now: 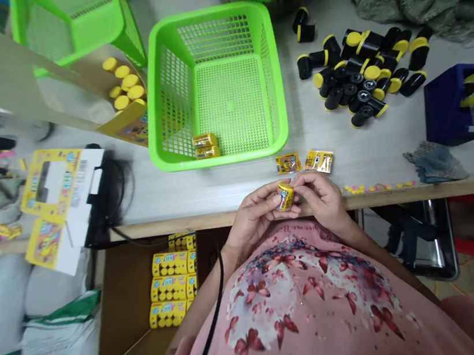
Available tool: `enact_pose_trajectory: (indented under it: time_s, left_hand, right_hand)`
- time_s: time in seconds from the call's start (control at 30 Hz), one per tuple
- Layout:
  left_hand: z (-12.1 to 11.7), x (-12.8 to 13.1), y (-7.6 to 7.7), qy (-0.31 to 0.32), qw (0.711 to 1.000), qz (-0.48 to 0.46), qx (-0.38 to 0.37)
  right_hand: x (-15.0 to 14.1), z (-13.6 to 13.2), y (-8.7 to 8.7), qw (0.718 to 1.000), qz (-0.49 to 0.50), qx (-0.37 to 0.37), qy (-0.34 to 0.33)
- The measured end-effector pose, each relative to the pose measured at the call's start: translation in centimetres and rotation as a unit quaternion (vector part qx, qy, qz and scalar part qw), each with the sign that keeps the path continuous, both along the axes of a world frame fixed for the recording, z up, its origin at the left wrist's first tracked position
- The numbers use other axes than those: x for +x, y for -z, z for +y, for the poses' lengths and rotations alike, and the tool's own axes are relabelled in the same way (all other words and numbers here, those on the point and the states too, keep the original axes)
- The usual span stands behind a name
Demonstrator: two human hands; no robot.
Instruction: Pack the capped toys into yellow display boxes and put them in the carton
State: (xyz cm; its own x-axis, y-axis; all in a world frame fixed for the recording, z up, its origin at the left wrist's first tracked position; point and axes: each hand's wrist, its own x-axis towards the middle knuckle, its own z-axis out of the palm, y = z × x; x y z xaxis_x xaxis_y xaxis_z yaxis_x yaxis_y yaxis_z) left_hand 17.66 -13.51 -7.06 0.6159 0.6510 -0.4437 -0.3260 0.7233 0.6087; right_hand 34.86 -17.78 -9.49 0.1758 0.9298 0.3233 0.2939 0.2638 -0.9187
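A small yellow-capped canister (285, 196) with a printed yellow label is gripped in my left hand (262, 204), close to the table's front edge. My right hand (318, 191) has its thumb and forefinger pinched together against the canister's right side; whether they hold the label's edge is too small to tell. Just beyond the hands lie two printed yellow labels (288, 163) on the table. Two labelled canisters (206, 145) rest inside the green basket (221, 160), at its near left corner.
Black canisters with yellow caps (350, 78) lie heaped at the right. Beside them stands a blue tape dispenser (444, 109). On the left are a carton (125, 125) with several yellow-capped canisters and a flattened printed box (53, 196). A cardboard box (126, 314) below holds yellow packs. A black cable hangs across my left arm.
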Motion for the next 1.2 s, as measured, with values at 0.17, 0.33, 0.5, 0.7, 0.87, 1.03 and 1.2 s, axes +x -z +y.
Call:
enact_pose_trajectory:
  time_s: [0.17, 0.33, 0.5, 0.7, 0.87, 1.03, 1.2]
  left_hand:
    - [0.2, 0.2, 0.2, -0.036, 0.999, -0.004, 0.004]
    - [0.3, 0.7, 0.2, -0.059, 0.998, 0.023, 0.007]
    - [0.1, 1.3, -0.3, -0.052, 0.997, 0.045, 0.022]
    - [-0.5, 1.5, -0.4, -0.061, 0.997, 0.035, 0.017]
    - [-0.9, 1.9, -0.1, -0.103, 0.994, 0.034, 0.030]
    - [-1.3, 2.5, 0.9, -0.152, 0.986, 0.055, 0.048]
    - [-1.8, 2.7, 1.5, -0.169, 0.979, 0.092, 0.064]
  right_hand:
    - [-0.4, -0.1, 0.2, 0.996, -0.027, 0.067, -0.049]
    - [-1.0, -0.1, 0.4, 0.976, -0.182, 0.116, -0.040]
    - [-1.1, -0.1, 0.7, 0.976, -0.190, 0.108, -0.008]
    - [-1.4, -0.6, 0.8, 0.976, -0.192, 0.105, 0.001]
    - [-1.7, -0.9, 1.1, 0.972, -0.212, 0.097, 0.007]
    - [-2.2, -0.9, 1.4, 0.972, -0.222, 0.074, 0.022]
    - [-2.9, -1.0, 1.7, 0.975, -0.216, 0.028, 0.034]
